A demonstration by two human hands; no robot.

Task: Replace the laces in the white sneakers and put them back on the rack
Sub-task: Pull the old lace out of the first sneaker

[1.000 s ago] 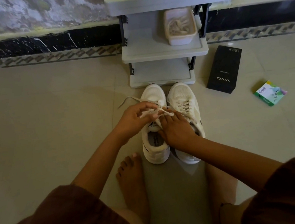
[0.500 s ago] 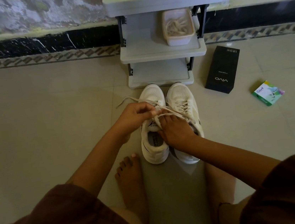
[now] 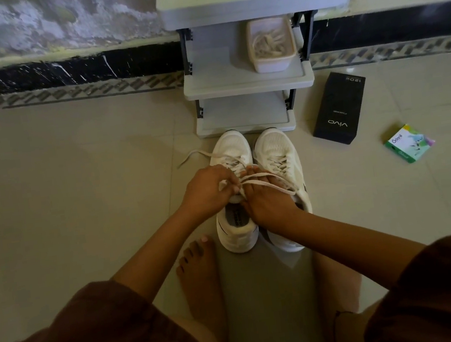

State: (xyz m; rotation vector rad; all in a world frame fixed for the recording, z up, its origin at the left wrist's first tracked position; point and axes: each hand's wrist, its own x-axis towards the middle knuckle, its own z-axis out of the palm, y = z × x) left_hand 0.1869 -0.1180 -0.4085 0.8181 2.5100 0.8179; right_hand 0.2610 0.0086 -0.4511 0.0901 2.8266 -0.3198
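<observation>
left hand [image 3: 206, 190] pinching lace [image 3: 273, 186] | right hand [image 3: 269, 203] on white sneaker [image 3: 230, 147], grip unclear | black box [image 3: 337, 108] reads "vivo", "120W" | green box [image 3: 410, 144] reads "Odonil"

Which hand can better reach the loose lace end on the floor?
The left hand, probably: the loose lace end lies on its side of the sneaker; the right hand would cross over.

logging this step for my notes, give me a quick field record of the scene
left hand: pinches the shoelace over the left sneaker
right hand: rests on the sneakers, shoelace across its back; grip unclear
right sneaker: laced, beside the left one
shoe rack: just beyond the toes; tub of laces on middle shelf
floor: black vivo box, green Odonil box, right of the rack
</observation>
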